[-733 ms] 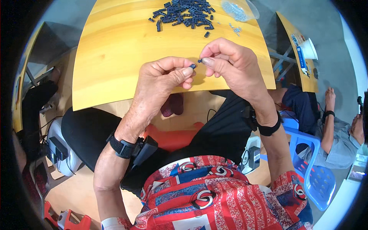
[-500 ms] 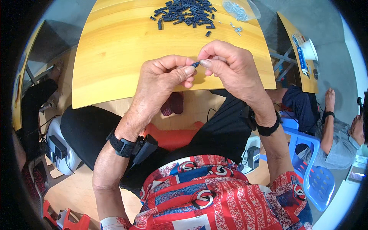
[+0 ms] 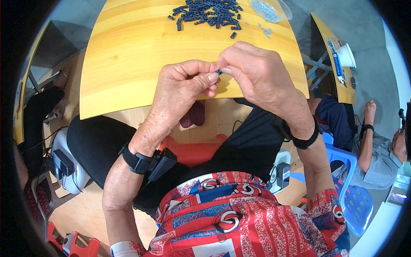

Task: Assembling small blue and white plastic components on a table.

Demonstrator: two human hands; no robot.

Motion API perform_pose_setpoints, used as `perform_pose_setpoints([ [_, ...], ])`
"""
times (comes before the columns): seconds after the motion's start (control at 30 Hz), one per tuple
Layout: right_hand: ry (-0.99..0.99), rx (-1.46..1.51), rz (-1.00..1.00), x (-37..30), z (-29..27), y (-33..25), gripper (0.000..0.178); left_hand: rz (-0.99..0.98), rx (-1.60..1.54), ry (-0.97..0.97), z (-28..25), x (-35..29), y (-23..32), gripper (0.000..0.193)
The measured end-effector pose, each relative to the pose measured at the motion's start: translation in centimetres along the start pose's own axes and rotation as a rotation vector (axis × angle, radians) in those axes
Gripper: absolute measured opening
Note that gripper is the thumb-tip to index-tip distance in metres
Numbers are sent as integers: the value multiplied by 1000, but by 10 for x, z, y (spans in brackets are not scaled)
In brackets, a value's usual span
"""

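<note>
Above the near edge of the wooden table, a small dark plastic block is pinched between the thumb and index finger of my left hand. My right hand is closed in a pinch right at the block's upper end; whatever its fingertips hold is hidden. Toward the far side lies a pile of similar black blocks, one single block lying nearer to me. Small silvery metal pieces are scattered to the right of the pile, beside a clear shallow container of more such pieces.
On the right another table bears a white tub. A blue plastic chair and a seated person in a grey shirt are there too. Below the table edge is a red stool. A white stool stands left.
My right hand has turned and its wrist has shifted right and slightly down, with the fingers more curled over the block. My left hand keeps its hold almost unmoved.
</note>
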State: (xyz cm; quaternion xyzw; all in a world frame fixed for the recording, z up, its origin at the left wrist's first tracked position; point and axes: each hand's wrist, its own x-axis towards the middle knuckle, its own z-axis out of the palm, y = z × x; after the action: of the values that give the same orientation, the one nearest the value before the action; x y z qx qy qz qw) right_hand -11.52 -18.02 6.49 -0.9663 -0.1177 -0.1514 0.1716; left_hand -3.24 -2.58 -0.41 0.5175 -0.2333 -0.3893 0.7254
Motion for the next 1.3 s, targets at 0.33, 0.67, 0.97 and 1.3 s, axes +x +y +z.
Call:
perform_pose_setpoints([
  [0.33, 47, 63, 59, 9, 11, 2, 3, -44, -33, 48, -2, 4, 1, 13],
  [0.67, 64, 520, 348, 8, 7, 3, 13, -46, -144, 65, -8, 2, 4, 13],
  [0.97, 50, 471, 437, 8, 11, 1, 12, 16, -102, 107, -3, 0, 2, 13],
  [1.3, 142, 210, 303, -4, 31, 27, 10, 77, -215, 265, -8, 3, 4, 16],
])
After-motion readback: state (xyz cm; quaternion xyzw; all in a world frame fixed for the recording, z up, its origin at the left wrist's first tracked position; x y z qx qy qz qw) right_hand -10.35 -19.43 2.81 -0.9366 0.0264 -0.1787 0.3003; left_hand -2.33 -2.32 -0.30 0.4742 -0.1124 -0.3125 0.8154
